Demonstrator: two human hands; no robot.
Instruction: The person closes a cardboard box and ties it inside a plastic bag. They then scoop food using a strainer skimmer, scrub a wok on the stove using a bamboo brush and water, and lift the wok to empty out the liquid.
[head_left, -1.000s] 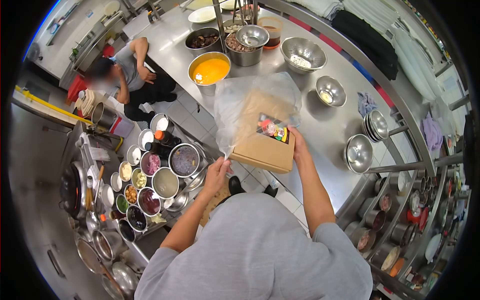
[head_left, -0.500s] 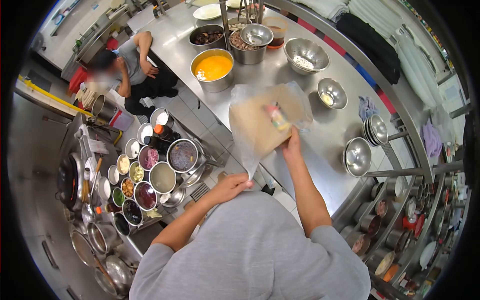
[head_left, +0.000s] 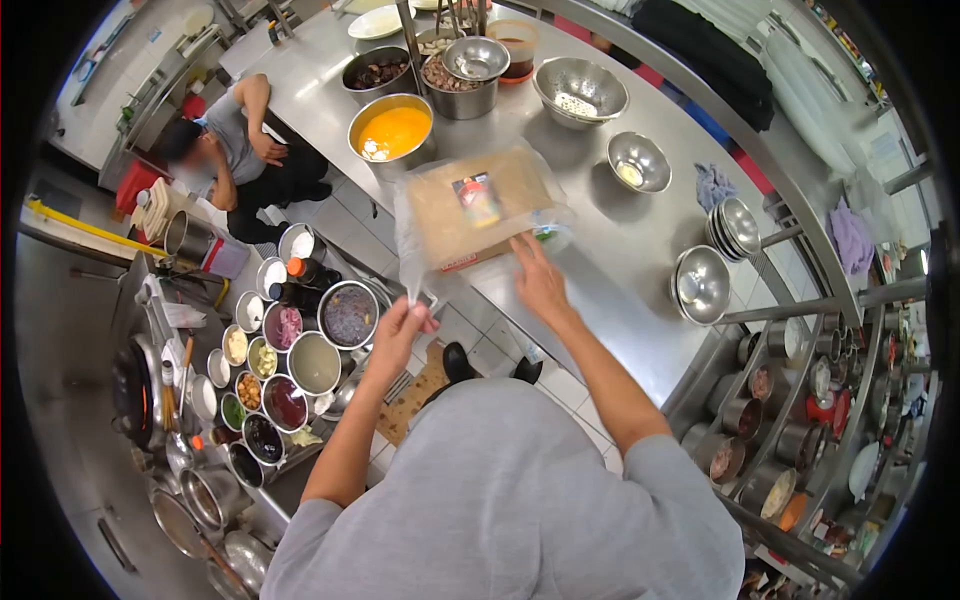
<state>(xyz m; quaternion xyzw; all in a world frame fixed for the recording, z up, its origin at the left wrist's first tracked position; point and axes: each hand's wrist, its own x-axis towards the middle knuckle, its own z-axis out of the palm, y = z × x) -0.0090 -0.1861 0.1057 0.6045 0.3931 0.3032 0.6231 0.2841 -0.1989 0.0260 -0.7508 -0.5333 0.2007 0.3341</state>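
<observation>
A clear plastic bag is at the table's front edge, with a flat brown cardboard box inside it. The box's upper face carries a colourful label. My left hand is closed in a pinch on the gathered near-left end of the bag. My right hand is at the bag's near right side, fingers stretched out with the tips at its edge; whether they press on it I cannot tell. Just behind the bag stands a steel pot of orange-yellow liquid.
The steel table holds a colander, a steel bowl and stacked bowls. At left is a crowd of ingredient containers. A person sits beyond it. A shelf rail runs along the right.
The bag with the box has shifted left and turned flatter. My left hand has moved up and left with the bag's end. My right hand has loosened its grip, its fingers now extended.
</observation>
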